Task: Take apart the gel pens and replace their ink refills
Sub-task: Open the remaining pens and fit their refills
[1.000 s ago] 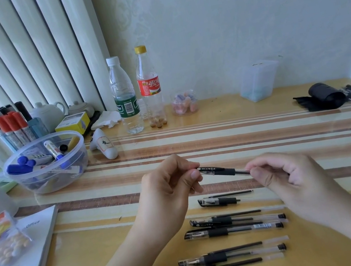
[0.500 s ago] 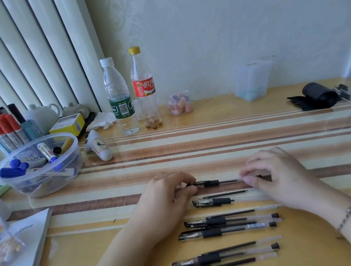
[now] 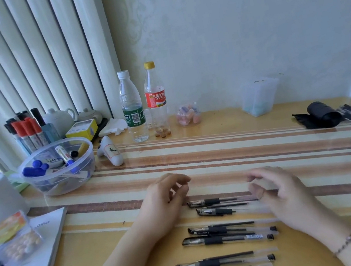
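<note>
On the striped yellow-and-brown table (image 3: 241, 142), the black-capped clear gel pen (image 3: 214, 201) that both hands held in the air a second ago now lies at the far end of the row of pens and loose refills (image 3: 226, 238). The left hand (image 3: 166, 195) hovers just above its cap end, fingers loosely curled and holding nothing; the right hand (image 3: 275, 188) hangs over its other end, equally relaxed and empty. That pen looks finished, so one of the nearer pens is probably due for its refill.

Two bottles (image 3: 143, 105), a marker tub (image 3: 59, 169) and a black roll (image 3: 321, 114) stand behind.
</note>
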`<state>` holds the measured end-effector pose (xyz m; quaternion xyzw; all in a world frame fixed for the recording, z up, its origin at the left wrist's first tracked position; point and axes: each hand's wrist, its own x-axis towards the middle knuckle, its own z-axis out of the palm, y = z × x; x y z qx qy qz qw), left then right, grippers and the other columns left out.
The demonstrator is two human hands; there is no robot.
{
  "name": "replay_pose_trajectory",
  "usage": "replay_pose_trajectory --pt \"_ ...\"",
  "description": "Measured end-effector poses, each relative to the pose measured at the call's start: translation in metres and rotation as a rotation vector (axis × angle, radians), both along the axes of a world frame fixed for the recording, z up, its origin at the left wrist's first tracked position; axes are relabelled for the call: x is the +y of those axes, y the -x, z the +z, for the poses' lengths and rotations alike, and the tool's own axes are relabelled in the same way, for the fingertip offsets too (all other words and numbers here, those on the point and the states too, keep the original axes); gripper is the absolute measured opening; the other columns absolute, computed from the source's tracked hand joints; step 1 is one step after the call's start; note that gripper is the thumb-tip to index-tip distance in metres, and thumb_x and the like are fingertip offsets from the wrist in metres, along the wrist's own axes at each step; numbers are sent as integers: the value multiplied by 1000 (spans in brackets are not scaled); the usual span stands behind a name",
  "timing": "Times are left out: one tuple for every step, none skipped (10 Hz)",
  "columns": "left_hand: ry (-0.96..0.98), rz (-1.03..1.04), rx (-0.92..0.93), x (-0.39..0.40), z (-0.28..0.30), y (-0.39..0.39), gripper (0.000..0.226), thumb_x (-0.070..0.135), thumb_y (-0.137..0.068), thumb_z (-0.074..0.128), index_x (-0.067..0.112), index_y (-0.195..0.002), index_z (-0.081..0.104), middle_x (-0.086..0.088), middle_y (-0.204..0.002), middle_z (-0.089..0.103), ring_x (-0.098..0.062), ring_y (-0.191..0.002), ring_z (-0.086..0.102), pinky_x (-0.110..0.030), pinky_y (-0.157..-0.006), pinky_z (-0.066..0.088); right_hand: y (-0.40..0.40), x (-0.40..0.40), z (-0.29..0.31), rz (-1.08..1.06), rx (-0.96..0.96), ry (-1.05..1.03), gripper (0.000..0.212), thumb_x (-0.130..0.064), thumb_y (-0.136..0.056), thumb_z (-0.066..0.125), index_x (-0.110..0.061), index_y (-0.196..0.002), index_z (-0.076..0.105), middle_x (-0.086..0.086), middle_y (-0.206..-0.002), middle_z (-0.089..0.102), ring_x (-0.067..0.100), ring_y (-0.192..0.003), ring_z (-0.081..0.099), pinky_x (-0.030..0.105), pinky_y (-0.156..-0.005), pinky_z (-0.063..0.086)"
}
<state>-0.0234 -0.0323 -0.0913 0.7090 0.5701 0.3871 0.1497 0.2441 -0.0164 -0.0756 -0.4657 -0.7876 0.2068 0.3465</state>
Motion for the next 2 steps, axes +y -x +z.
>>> replay_pose_trajectory --pt "-30 226 -76 1 -3 4 12 20 -93 60 25 -100 68 12 -89 65 0 -79 59 -12 -68 45 1 -30 45 -62 439 -304 13 -36 -91 54 -34 -91 67 -11 -92 72 8 -92 67 19 -85 52" --pt "2 354 -247 5 -3 8 12 16 -91 61 23 -91 70 10 -82 69 -7 -77 63 -24 -68 51 10 -65 106 78 639 -529 13 -19 -88 53 -14 -91 65 2 -79 67 18 -81 66 21 -78 51"
